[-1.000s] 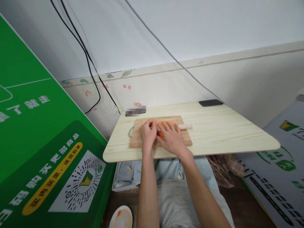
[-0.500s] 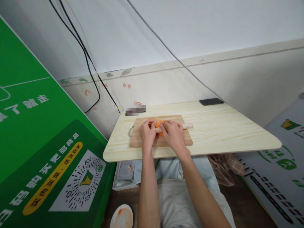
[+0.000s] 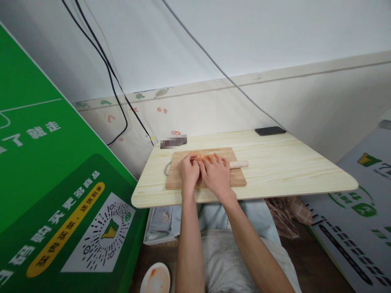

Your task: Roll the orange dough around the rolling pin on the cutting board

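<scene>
On the wooden cutting board (image 3: 175, 181) lies a thin pale wooden rolling pin (image 3: 239, 164), its right end sticking out past my right hand. Soft orange material that looks like dough (image 3: 210, 158) lies along the pin and shows between and beyond my fingers. My left hand (image 3: 189, 169) is curled closed at the left part of the pin, its fingertips on the orange material. Close beside it, my right hand (image 3: 215, 171) bends over the pin and the orange material, fingers slightly apart. Both palms hide the pin's left end and middle.
The board lies on a pale wood-grain table (image 3: 284, 162) against the wall. A dark phone (image 3: 270, 130) rests at the back right, and a blurred-out dark object (image 3: 173, 142) at the back left. Below are a stained white plate (image 3: 156, 278) and a white box (image 3: 160, 224).
My right hand has shifted left along the pin, closer to my left hand, and its fingers now reach over the orange material. My left hand stays nearly in place.
</scene>
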A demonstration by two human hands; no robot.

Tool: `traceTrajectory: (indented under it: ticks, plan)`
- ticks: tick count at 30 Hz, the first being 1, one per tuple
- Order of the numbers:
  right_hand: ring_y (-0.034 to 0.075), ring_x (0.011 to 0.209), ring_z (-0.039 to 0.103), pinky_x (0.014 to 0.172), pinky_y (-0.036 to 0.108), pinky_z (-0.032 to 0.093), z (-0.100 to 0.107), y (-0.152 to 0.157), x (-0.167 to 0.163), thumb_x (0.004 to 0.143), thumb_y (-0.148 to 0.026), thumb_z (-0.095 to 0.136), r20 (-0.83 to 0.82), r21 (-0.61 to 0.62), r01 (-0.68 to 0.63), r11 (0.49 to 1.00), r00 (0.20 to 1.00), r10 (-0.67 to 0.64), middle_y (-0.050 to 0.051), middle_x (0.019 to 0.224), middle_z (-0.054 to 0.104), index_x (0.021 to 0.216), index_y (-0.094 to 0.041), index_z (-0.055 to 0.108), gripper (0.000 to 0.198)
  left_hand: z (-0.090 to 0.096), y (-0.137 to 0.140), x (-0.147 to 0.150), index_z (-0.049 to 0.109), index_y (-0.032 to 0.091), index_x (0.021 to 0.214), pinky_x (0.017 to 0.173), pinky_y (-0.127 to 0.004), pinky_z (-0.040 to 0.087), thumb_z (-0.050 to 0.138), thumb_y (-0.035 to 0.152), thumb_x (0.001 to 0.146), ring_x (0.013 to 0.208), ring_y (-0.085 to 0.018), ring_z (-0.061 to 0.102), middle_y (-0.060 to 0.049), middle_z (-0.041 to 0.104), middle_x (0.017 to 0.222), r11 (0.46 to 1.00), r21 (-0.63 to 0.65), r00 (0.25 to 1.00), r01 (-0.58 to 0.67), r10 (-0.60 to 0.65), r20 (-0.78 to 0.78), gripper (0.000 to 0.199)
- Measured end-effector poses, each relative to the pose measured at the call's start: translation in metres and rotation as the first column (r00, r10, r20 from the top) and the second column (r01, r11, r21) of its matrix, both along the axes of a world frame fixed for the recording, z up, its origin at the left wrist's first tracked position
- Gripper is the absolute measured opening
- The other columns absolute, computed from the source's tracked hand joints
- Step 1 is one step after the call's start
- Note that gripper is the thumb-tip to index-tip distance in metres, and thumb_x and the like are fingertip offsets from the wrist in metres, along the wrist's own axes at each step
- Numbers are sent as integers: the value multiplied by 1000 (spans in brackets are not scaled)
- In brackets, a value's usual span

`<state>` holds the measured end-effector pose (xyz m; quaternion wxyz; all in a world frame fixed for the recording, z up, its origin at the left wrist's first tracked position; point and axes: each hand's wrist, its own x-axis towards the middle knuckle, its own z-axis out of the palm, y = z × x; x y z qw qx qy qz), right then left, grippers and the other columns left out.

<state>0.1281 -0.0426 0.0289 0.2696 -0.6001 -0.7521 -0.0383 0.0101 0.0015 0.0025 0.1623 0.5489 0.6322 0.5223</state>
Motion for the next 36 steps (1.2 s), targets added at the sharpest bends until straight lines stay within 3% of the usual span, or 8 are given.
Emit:
traceTrajectory:
  ticks: [10, 18, 22, 30, 36]
  plan:
    - [34, 148, 49, 119, 53, 30, 0, 5, 3, 115, -41, 33, 23, 4, -26, 1000, 999, 26, 14, 152, 67, 128, -21, 78, 51, 3, -1, 1, 79, 21, 99, 97, -36, 59, 55, 11, 89, 96, -22, 77, -8, 83, 102, 1000, -12, 1000, -13, 13, -25, 28]
    - [35, 152, 45, 124, 54, 24, -3, -2, 5, 114, -40, 36, 51, -22, -10, 1000, 999, 11, 15, 156, 63, 141, -20, 71, 48, 4, -3, 1, 80, 21, 98, 99, -37, 56, 54, 18, 93, 102, -25, 76, -9, 83, 107, 999, -2, 997, -35, 35, -66, 26]
    - [33, 149, 47, 121, 53, 28, -1, 7, 5, 115, -40, 33, 48, -18, -47, 999, 998, 48, 12, 154, 66, 133, -22, 74, 49, 5, -3, 1, 80, 22, 97, 98, -36, 57, 54, 19, 94, 101, -24, 76, -9, 84, 106, 999, -13, 996, -36, 35, -84, 26]
    - [34, 150, 47, 123, 53, 25, -3, -1, 4, 114, -38, 36, 15, -14, -36, 999, 999, 36, 13, 152, 67, 142, -21, 69, 46, 5, -3, 1, 80, 22, 98, 98, -36, 56, 54, 17, 94, 101, -24, 76, -8, 83, 107, 1000, -12, 997, -28, 27, -76, 27]
    - [32, 146, 51, 119, 52, 29, -1, 7, 4, 116, -38, 33, 17, -1, -53, 999, 998, 53, 11, 146, 71, 130, -22, 75, 47, 4, -2, 1, 80, 22, 98, 96, -36, 56, 55, 19, 95, 98, -24, 76, -8, 84, 105, 1000, -15, 996, -24, 23, -85, 25]
